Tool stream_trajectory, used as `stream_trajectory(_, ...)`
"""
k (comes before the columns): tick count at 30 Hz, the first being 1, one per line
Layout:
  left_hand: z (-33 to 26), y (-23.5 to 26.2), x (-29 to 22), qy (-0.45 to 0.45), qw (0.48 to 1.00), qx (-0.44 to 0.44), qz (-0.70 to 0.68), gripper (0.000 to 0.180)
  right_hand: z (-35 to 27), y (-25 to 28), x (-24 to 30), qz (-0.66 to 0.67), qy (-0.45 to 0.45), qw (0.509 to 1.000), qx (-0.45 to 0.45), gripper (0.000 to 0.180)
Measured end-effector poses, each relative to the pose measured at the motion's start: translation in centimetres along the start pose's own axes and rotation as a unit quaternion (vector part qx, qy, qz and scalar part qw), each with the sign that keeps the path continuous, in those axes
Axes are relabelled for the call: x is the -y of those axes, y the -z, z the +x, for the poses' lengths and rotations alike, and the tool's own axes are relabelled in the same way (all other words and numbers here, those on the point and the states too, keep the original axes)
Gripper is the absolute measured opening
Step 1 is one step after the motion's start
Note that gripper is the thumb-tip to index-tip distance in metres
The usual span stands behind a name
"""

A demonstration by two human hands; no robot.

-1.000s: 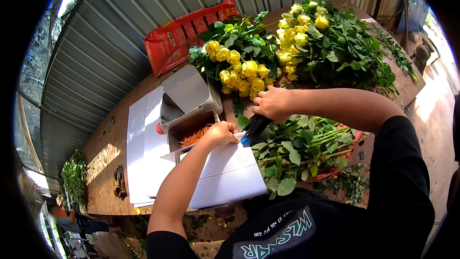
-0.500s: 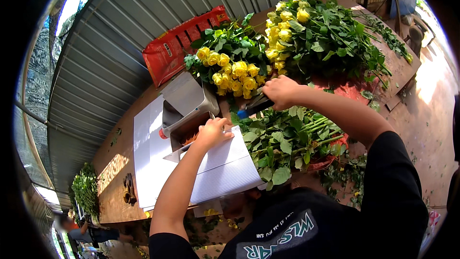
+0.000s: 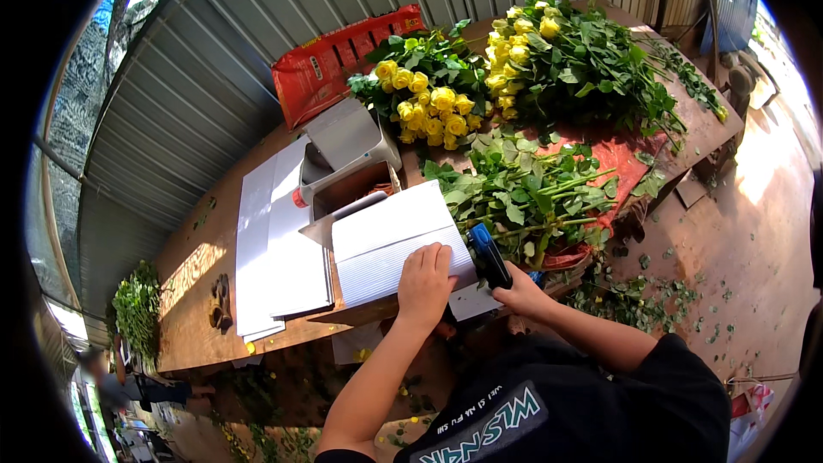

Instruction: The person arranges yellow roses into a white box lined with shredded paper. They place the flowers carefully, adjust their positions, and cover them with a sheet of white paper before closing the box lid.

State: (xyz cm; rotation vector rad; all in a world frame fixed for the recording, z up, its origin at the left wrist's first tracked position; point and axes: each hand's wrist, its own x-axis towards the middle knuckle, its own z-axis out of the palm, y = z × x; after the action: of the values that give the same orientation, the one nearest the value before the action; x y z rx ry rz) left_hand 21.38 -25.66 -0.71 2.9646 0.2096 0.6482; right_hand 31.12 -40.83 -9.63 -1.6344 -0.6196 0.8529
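My left hand (image 3: 426, 285) lies flat, fingers stretched out, on a folded white corrugated cardboard sheet (image 3: 390, 227) near the front edge of the table. My right hand (image 3: 521, 293) is wrapped round a black stapler (image 3: 490, 259) with a blue end, held just right of the sheet. Cut rose stems with green leaves (image 3: 531, 193) lie beyond the stapler. Behind the sheet stands an open grey metal box (image 3: 353, 150), with a reddish-brown compartment (image 3: 377, 178) facing me.
Bunches of yellow roses (image 3: 437, 111) and more yellow roses (image 3: 510, 60) lie at the back. White sheets (image 3: 287, 249) are stacked left of the box. A red bag (image 3: 343, 56) leans on the metal wall. Gloves (image 3: 220, 302) lie far left. Another person stands lower left.
The stapler in my right hand has come from beside the roses to the table's front edge. My left hand has moved from the box onto the sheet, which now sits turned and farther right.
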Motion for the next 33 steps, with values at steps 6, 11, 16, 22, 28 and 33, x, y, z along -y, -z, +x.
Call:
stream_trajectory(6,-0.8,-2.6,0.6,0.008,0.998,-0.054,0.027,0.011,-0.3,-0.3,2.1,0.045,-0.09,0.994,0.033,0.034)
stream_trajectory(11,-1.3,-3.1,0.6,0.022,0.994,-0.106,0.017,0.005,-2.9,2.7,6.5,0.04,-0.232,0.963,0.133,0.033)
stream_trajectory(16,-1.4,-3.2,0.4,0.033,0.993,-0.109,0.024,0.006,-3.1,3.5,9.9,0.03,-0.299,0.932,0.205,0.031)
stream_trajectory(22,-1.4,-3.1,0.1,0.039,0.993,-0.111,0.025,0.007,-0.9,1.8,13.3,-0.028,-0.35,0.911,0.217,0.036)
stream_trajectory(28,-2.4,-2.8,0.1,0.062,0.991,-0.114,0.027,0.008,-2.4,0.6,10.9,-0.128,-0.266,0.936,0.193,0.048)
stream_trajectory(33,-2.0,-2.6,0.0,0.039,0.994,-0.096,0.039,0.009,-2.5,0.5,6.3,-0.145,-0.189,0.957,0.163,0.05)
